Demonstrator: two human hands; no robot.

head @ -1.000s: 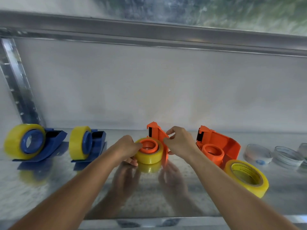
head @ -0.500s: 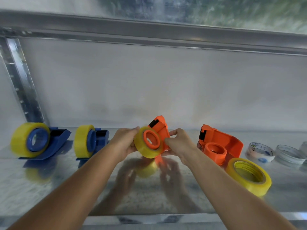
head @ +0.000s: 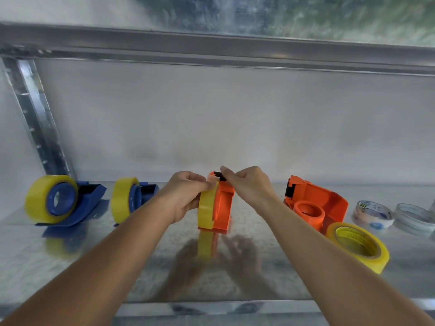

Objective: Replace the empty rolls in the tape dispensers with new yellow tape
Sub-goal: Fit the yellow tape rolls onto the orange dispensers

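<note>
yellow tape [head: 206, 209] is sitting loaded in the upright orange dispenser [head: 223, 205] mid-shelf. left hand [head: 186, 196] is gripping the roll, right hand [head: 247, 184] is pinching at the cutter. threading step, i'd say; next, loading the second dispenser [head: 317, 203] from the spare roll [head: 357, 245].

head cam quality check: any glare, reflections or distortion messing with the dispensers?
Head view: the shiny metal shelf mirrors the left hand, right hand and orange dispenser; blue dispensers throw reflections too. Wide-angle bends the top rail. Background above is soft and blurred. No blown-out glare on the yellow tape.
</note>
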